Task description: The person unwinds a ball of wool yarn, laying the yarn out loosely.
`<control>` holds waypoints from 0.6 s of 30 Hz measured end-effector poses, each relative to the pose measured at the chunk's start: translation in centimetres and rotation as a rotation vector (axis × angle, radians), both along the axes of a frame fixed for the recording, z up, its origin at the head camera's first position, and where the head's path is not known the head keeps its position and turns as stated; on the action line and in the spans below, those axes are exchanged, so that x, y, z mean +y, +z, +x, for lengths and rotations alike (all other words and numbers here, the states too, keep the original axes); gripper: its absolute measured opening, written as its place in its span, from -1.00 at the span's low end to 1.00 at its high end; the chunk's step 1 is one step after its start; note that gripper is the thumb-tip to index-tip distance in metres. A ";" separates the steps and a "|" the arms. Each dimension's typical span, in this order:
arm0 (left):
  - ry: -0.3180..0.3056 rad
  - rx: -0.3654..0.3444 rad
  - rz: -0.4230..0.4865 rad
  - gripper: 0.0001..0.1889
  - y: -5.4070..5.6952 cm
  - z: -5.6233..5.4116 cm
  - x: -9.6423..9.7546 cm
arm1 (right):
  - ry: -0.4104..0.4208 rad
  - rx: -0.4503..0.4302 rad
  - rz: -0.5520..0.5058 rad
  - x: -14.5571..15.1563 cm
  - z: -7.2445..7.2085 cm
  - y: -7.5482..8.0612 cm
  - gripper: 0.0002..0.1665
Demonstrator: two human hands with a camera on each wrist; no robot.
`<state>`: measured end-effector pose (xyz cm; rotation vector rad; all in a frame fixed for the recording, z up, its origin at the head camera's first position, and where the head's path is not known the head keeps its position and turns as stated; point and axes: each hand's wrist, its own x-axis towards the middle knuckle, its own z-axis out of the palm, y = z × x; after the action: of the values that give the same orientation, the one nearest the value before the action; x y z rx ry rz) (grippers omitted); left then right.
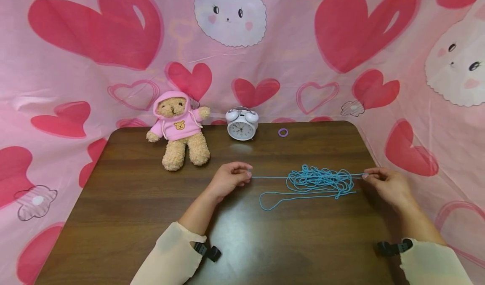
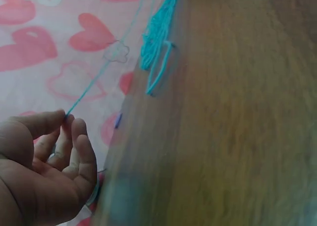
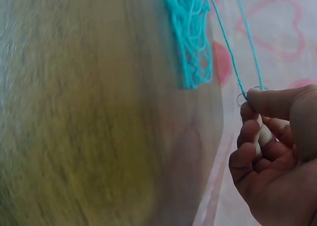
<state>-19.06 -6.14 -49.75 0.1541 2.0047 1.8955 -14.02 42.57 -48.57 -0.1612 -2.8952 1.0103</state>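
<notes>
A loose, tangled bundle of thin blue cord point(image 1: 320, 179) lies on the wooden table, right of centre, with a long loop trailing to its left. My left hand point(image 1: 232, 179) pinches a strand of it between thumb and forefinger, to the left of the bundle. On the other side my right hand point(image 1: 390, 186) pinches the cord between thumb and forefinger; two strands run into that grip in the right wrist view. Between the hands the cord is stretched straight, raised over the bundle point(image 2: 157, 32) in the left wrist view.
At the back left a teddy bear point(image 1: 183, 129) in a pink hoodie leans against the heart-patterned cloth point(image 1: 295, 36). A white twin-bell alarm clock point(image 1: 241, 125) stands at the back middle, with a purple ring point(image 1: 283, 132) to its right. The table point(image 1: 113, 201) has rounded back corners.
</notes>
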 end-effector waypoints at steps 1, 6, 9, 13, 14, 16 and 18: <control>-0.001 0.007 -0.015 -0.70 -0.1 0.0 0.2 | -0.009 -0.002 -0.010 0.1 0.0 -0.1 -0.61; -0.018 0.042 -0.097 -0.86 -0.8 0.0 1.1 | -0.035 -0.049 -0.026 0.5 -0.3 -0.9 -0.59; -0.035 0.075 -0.153 -0.89 -1.1 0.0 1.4 | -0.047 -0.078 -0.005 0.8 -0.4 -1.4 -0.57; -0.064 0.144 -0.238 -0.87 -1.6 -0.1 1.5 | -0.030 -0.094 0.064 1.1 -0.6 -1.9 -0.57; -0.071 0.161 -0.264 -0.87 -1.8 -0.1 1.4 | -0.020 -0.098 0.081 1.2 -0.7 -2.0 -0.57; -0.086 0.196 -0.320 -0.88 -1.9 -0.1 1.3 | 0.000 -0.112 0.110 1.3 -0.8 -2.1 -0.55; -0.100 0.228 -0.375 -0.89 -2.0 -0.1 1.1 | 0.012 -0.123 0.125 1.4 -0.9 -2.2 -0.54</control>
<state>-19.18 -5.00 -51.72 0.3749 2.4135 1.4648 -14.96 43.97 -50.80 -0.2057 -3.0630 0.8465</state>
